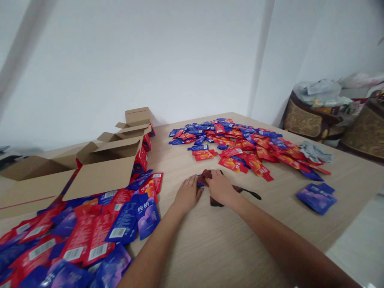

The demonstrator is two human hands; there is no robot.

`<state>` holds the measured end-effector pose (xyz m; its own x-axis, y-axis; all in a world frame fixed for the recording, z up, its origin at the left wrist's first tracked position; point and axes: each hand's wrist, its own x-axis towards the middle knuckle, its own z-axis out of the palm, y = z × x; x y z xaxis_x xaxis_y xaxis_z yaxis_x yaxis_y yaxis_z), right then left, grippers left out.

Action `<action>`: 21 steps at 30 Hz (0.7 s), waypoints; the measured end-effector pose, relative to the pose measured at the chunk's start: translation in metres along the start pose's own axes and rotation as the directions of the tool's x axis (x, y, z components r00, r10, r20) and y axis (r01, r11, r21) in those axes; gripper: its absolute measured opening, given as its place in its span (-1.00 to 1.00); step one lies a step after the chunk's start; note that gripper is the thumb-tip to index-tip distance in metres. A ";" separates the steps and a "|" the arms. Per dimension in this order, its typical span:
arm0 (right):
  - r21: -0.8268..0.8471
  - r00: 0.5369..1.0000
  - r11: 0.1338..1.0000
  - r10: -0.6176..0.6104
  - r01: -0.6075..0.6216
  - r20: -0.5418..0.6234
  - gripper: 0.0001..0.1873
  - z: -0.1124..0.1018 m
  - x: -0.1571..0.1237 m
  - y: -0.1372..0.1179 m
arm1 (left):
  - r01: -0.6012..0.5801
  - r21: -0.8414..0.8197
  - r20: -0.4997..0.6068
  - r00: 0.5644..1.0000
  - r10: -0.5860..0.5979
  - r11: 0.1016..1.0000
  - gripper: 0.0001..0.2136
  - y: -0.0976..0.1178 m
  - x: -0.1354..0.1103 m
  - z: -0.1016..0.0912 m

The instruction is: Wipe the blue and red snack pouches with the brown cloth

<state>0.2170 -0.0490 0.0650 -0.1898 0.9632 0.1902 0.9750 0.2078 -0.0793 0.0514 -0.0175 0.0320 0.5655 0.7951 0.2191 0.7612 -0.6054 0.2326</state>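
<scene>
My left hand (188,195) rests on the table, fingers bent over the edge of a blue pouch (199,183) that shows only as a sliver between my hands. Close beside it, my right hand (220,185) is closed on a bunched brown cloth (205,176) pressed against that pouch. More dark brown material sticks out below my right palm, and a thin dark strap (252,193) trails off to the right. Most of the pouch is hidden under my hands and the cloth.
Open cardboard boxes (103,176) stand in a row on the left. Red and blue pouches (99,228) lie heaped before them. Another pouch pile (237,144) spreads across the back. A single blue pouch (317,197) and a grey cloth (315,152) lie at the right.
</scene>
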 end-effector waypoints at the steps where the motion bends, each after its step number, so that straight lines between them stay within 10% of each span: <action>1: -0.019 0.999 0.999 0.046 -0.046 0.015 -0.70 -0.001 0.001 0.009 | 0.015 0.039 -0.005 1.000 -0.014 0.999 -0.55 0.002 0.000 0.000; 7: 0.036 0.963 0.963 0.267 -0.268 0.042 -0.69 -0.004 0.008 0.056 | 0.012 0.098 -0.099 0.995 -0.002 0.995 -0.69 0.010 -0.002 -0.004; 12: 0.159 0.946 0.972 0.208 -0.171 -0.249 -0.60 -0.016 0.006 0.042 | 0.208 -0.189 -0.172 0.955 -0.241 0.960 -0.67 0.005 0.001 -0.009; 18: 0.179 0.966 0.965 -0.155 0.193 -0.209 -0.52 0.006 -0.008 -0.017 | 0.477 -0.591 0.234 0.873 -0.427 0.651 -0.66 -0.008 0.008 0.000; 21: 0.170 0.976 0.964 -0.188 0.205 -0.113 -0.47 0.023 -0.007 -0.021 | 0.504 -0.586 0.293 0.862 -0.414 0.635 -0.66 -0.011 0.010 0.000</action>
<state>0.1950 -0.0559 0.0429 -0.3553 0.8816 0.3108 0.8811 0.4269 -0.2036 0.0486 -0.0026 0.0312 0.2651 0.9463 -0.1851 0.5823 -0.0041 0.8130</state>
